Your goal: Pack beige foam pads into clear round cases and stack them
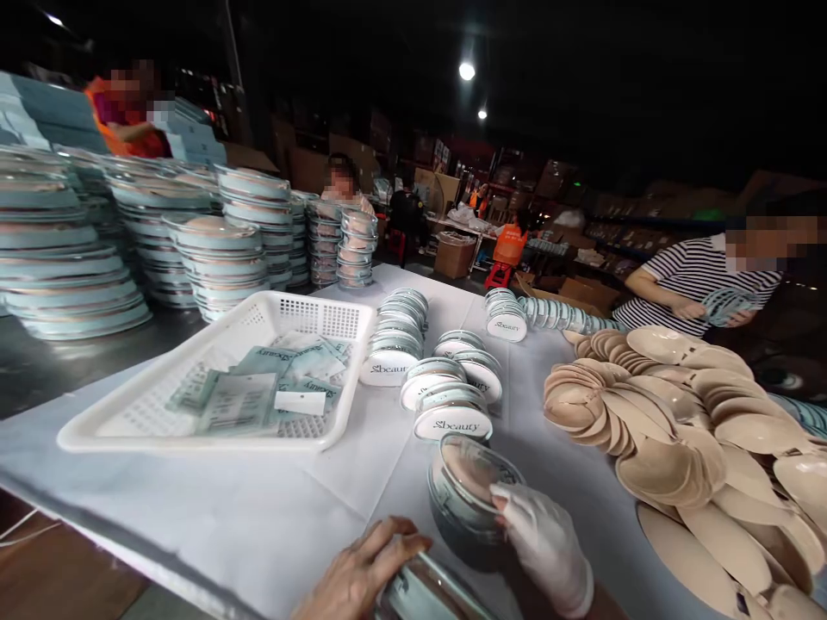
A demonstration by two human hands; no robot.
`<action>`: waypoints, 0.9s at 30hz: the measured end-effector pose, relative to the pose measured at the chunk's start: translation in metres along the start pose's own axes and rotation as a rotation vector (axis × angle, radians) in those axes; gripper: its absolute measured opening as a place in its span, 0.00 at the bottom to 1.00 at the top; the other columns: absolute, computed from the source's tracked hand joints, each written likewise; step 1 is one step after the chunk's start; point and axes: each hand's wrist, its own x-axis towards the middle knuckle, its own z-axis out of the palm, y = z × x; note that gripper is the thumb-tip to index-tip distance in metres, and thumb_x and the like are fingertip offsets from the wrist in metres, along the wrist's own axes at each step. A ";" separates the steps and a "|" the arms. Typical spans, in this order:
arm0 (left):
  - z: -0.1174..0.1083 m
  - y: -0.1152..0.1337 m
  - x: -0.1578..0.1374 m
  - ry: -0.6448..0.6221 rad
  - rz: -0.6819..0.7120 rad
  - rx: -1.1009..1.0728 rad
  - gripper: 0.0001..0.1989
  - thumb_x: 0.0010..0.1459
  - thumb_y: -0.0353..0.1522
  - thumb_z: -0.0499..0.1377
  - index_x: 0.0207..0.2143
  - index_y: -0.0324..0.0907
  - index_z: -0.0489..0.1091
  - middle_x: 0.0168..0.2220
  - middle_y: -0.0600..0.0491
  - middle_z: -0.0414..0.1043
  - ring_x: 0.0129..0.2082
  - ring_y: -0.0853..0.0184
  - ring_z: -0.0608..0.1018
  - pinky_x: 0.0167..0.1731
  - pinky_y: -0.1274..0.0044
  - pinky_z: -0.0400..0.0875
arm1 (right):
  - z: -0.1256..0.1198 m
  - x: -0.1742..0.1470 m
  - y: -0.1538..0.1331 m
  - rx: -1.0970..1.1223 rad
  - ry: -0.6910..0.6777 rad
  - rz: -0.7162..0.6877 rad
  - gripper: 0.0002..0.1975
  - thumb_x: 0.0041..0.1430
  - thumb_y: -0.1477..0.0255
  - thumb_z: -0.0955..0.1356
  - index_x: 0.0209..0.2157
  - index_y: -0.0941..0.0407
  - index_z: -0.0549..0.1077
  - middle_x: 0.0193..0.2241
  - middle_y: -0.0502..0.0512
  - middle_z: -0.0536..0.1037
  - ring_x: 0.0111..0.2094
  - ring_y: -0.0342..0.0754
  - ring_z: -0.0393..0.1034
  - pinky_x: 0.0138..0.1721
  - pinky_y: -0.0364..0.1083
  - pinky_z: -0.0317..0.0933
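Note:
My left hand point(362, 573) is bare and rests at the table's near edge, its fingers curled over the rim of a round clear-lidded container point(426, 594). My right hand point(546, 547) wears a white glove and presses its fingers on the clear lid of a second round container point(469, 495), which is tilted and shows a beige pad inside. Just beyond it lie rows of round white lids point(452, 422) printed "beauty", leaning on each other.
A white plastic basket point(213, 430) with pale green sachets point(239, 400) sits at left. Beige round pads point(672, 430) are heaped at right. Tall stacks of filled containers point(220, 258) stand at back left. A person in a striped shirt point(691, 275) works at right; others are farther back.

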 end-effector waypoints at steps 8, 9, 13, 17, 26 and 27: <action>-0.015 -0.015 0.027 0.180 -0.251 0.085 0.37 0.56 0.30 0.68 0.67 0.47 0.63 0.64 0.40 0.64 0.64 0.51 0.71 0.63 0.62 0.71 | -0.003 0.101 -0.011 0.440 -0.162 0.063 0.13 0.64 0.65 0.65 0.40 0.54 0.81 0.37 0.55 0.83 0.40 0.53 0.79 0.43 0.51 0.74; -0.016 -0.019 0.027 0.195 -0.278 0.096 0.42 0.54 0.32 0.71 0.68 0.47 0.60 0.66 0.39 0.61 0.66 0.48 0.69 0.64 0.59 0.69 | -0.004 0.111 -0.010 0.419 -0.079 0.027 0.13 0.64 0.65 0.65 0.42 0.54 0.81 0.40 0.56 0.82 0.42 0.53 0.78 0.46 0.51 0.73; -0.025 -0.027 0.024 0.192 -0.231 0.108 0.68 0.42 0.46 0.78 0.75 0.54 0.39 0.76 0.36 0.34 0.75 0.37 0.48 0.67 0.48 0.58 | -0.009 0.158 0.011 0.407 0.269 -0.064 0.19 0.69 0.60 0.64 0.52 0.56 0.77 0.49 0.62 0.79 0.51 0.52 0.76 0.55 0.49 0.71; -0.026 -0.031 0.037 0.128 -0.152 0.212 0.73 0.38 0.46 0.79 0.75 0.57 0.34 0.77 0.38 0.20 0.74 0.33 0.33 0.65 0.38 0.46 | 0.010 0.221 0.026 0.522 -0.065 -0.122 0.33 0.70 0.55 0.61 0.68 0.61 0.61 0.67 0.64 0.64 0.69 0.53 0.59 0.70 0.53 0.56; -0.004 -0.066 0.067 -0.060 -0.140 0.351 0.48 0.59 0.42 0.68 0.73 0.66 0.43 0.73 0.42 0.52 0.71 0.38 0.56 0.63 0.42 0.59 | 0.044 0.219 0.005 0.300 -0.226 -0.057 0.13 0.60 0.65 0.72 0.47 0.51 0.81 0.55 0.59 0.74 0.55 0.59 0.70 0.58 0.63 0.66; 0.001 -0.067 0.066 -0.055 -0.150 0.367 0.46 0.60 0.43 0.68 0.72 0.68 0.45 0.72 0.44 0.54 0.71 0.38 0.58 0.62 0.42 0.60 | 0.043 0.209 0.006 0.314 -0.201 -0.050 0.13 0.61 0.64 0.71 0.46 0.51 0.81 0.53 0.59 0.74 0.55 0.60 0.70 0.57 0.64 0.66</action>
